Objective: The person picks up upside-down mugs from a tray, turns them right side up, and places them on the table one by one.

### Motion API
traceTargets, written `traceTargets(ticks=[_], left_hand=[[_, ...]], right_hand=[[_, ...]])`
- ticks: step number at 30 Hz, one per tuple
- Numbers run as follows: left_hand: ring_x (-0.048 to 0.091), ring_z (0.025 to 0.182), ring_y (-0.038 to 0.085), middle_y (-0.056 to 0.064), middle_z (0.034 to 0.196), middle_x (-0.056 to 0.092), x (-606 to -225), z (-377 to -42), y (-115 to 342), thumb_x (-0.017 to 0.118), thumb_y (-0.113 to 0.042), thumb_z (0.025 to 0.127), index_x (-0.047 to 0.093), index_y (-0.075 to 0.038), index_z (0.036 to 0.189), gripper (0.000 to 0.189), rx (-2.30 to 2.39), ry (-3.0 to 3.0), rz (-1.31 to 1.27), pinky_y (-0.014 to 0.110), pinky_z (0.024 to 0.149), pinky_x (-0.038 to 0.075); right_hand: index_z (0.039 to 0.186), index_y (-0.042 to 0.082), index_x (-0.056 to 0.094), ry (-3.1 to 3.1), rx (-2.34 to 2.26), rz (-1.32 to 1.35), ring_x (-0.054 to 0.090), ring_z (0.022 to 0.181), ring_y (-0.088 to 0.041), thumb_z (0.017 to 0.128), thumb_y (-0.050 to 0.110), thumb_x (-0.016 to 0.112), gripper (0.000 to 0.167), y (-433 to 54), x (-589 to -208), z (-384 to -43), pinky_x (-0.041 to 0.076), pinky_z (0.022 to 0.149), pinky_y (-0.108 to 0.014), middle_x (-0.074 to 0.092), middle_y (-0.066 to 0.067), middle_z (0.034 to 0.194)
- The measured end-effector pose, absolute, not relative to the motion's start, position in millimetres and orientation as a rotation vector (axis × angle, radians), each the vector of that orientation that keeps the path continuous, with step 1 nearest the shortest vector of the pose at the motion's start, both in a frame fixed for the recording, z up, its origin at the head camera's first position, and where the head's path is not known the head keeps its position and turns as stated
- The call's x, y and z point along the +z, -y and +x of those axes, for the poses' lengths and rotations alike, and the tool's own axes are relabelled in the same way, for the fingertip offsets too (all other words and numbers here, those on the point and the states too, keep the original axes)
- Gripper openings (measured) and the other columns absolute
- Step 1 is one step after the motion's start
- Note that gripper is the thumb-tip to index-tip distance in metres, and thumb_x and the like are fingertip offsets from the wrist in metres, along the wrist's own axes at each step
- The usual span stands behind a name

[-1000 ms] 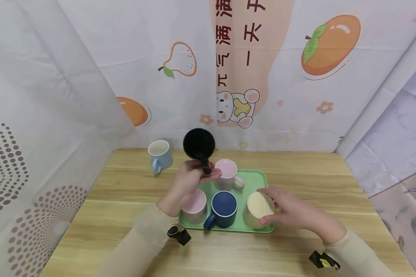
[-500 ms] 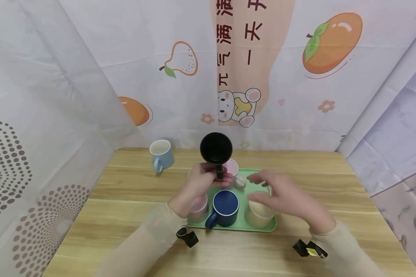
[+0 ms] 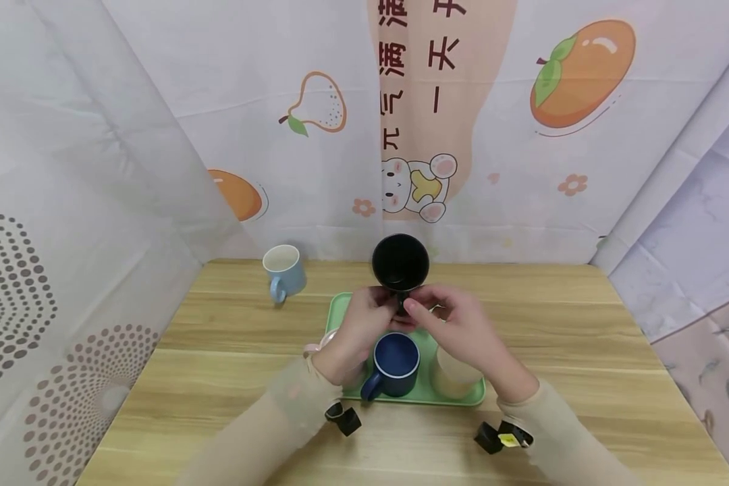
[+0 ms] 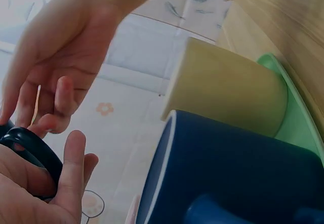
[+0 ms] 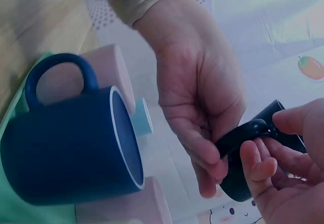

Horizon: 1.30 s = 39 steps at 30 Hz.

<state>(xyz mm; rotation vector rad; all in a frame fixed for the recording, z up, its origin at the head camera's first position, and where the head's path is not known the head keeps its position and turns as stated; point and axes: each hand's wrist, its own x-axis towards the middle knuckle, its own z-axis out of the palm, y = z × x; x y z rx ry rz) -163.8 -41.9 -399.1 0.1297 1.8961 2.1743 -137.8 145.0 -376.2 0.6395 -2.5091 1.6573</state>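
Note:
A black mug [image 3: 399, 262] is held up over the back of the green tray [image 3: 338, 305], its opening toward the head camera. My left hand [image 3: 364, 324] grips its handle [image 5: 245, 133] from the left. From the right, my right hand [image 3: 455, 324] pinches the mug near the handle, thumb in front and fingers behind. Below the hands, a navy mug [image 3: 396, 364] stands on the tray. Beside it is a cream mug [image 4: 228, 87], partly covered by the right hand in the head view. The left wrist hides most of a pink mug [image 3: 329, 339].
A light blue mug [image 3: 285, 273] stands alone on the wooden table [image 3: 231, 324] at the back left. Another pink mug [image 5: 121, 203] shows beside the navy one in the right wrist view. A printed curtain [image 3: 316, 196] hangs behind the table.
My left hand has carried the black mug rightward over the tray. My right hand has left the cream mug, moved up and left, and taken hold of the black mug near its handle.

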Motion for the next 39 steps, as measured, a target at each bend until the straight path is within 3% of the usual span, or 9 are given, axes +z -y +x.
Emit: traceTargets(ticks=[6,11,14,18,22,30,39], left_hand=[[0.077,0.072,0.018,0.017,0.091,0.078,-404,-164,38,0.054,0.001,0.109,0.07,0.011,0.125,0.024,2.146,-1.988,0.186,0.039,0.074,0.068],[0.073,0.068,0.015,0.014,0.088,0.076,-403,-167,36,0.056,0.004,0.107,0.074,0.01,0.118,0.022,2.083,-2.137,0.175,0.046,0.076,0.069],[0.07,0.07,0.013,0.013,0.091,0.076,-401,-169,36,0.06,0.001,0.107,0.077,0.008,0.116,0.02,2.021,-2.219,0.166,0.042,0.076,0.068],[0.073,0.074,0.013,0.011,0.096,0.078,-399,-171,36,0.064,-0.002,0.107,0.078,0.005,0.118,0.02,1.986,-2.225,0.155,0.029,0.072,0.065],[0.074,0.073,0.015,0.011,0.094,0.079,-395,-172,35,0.065,-0.002,0.107,0.079,0.004,0.119,0.019,1.978,-2.202,0.132,0.029,0.073,0.065],[0.077,0.075,0.018,0.016,0.097,0.08,-396,-176,32,0.063,0.009,0.1,0.079,0.007,0.117,0.023,1.978,-2.182,0.173,0.032,0.075,0.067],[0.076,0.076,0.016,0.013,0.094,0.082,-396,-180,33,0.066,0.008,0.098,0.083,0.003,0.108,0.02,1.889,-2.275,0.208,0.037,0.081,0.067]], right_hand=[[0.12,-0.002,0.076,2.533,1.898,0.564,0.076,0.091,-0.025,0.11,0.014,0.068,0.021,-145,-375,-138,0.065,0.079,-0.032,0.078,-0.014,0.108],[0.123,-0.007,0.07,2.502,2.109,0.489,0.071,0.083,-0.02,0.113,0.013,0.063,0.024,-142,-375,-138,0.059,0.076,-0.026,0.073,-0.016,0.103],[0.125,-0.01,0.067,2.488,2.164,0.468,0.067,0.081,-0.017,0.114,0.012,0.06,0.025,-140,-377,-137,0.055,0.075,-0.026,0.072,-0.017,0.105],[0.129,-0.01,0.065,2.497,2.156,0.429,0.065,0.088,-0.024,0.115,0.012,0.058,0.027,-141,-378,-135,0.056,0.079,-0.029,0.069,-0.019,0.114],[0.131,-0.008,0.064,2.478,2.181,0.357,0.065,0.095,-0.029,0.115,0.015,0.058,0.029,-140,-377,-133,0.057,0.085,-0.031,0.067,-0.019,0.119],[0.128,-0.012,0.063,2.398,2.259,0.308,0.073,0.103,-0.011,0.114,0.011,0.058,0.027,-137,-379,-131,0.059,0.097,-0.026,0.066,-0.021,0.131],[0.128,-0.015,0.066,2.364,2.255,0.278,0.074,0.1,-0.01,0.113,0.006,0.058,0.027,-136,-379,-130,0.06,0.091,-0.023,0.069,-0.021,0.128]])
